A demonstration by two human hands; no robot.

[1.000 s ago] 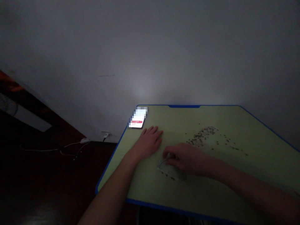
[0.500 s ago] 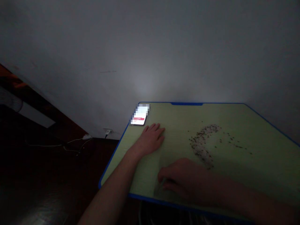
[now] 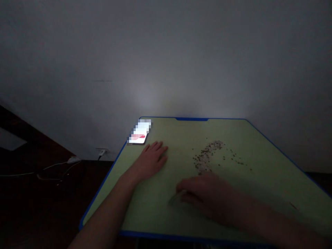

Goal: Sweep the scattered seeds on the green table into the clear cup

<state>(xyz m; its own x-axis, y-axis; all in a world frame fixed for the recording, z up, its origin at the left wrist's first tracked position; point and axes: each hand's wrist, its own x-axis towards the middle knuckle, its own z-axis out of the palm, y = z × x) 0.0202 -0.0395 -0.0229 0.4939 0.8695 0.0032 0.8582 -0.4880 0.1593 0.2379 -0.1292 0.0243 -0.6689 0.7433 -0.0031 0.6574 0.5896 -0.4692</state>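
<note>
My left hand [image 3: 151, 160] lies flat on the pale green tabletop [image 3: 178, 145], palm down, with its fingers stretched out just below a lit phone [image 3: 140, 132]. Nearer the front edge, my right hand [image 3: 199, 192] is curled, thumb and fingers closed on a thin, pale, see-through piece [image 3: 175, 197]. Dim light and blur leave its exact kind unclear. Just beyond the right hand, a curved heap of small pale and dark grains [image 3: 206, 155] is spread on the table. The hand covers the heap's near end. Several dark grains [image 3: 240, 163] lie scattered to its right.
Blue edging [image 3: 192, 119] runs round the table, whose back edge is at a grey wall [image 3: 181, 62]. Left of the table are a wall socket with a plug [image 3: 102, 152], white cables [image 3: 74, 160] and a dark floor. A small reddish-brown mark [image 3: 293, 205] shows near my right forearm.
The view has swung right, so the table and phone sit farther left in the picture. My right hand has moved right over the table, toward the heap. My left hand stays flat in place.
</note>
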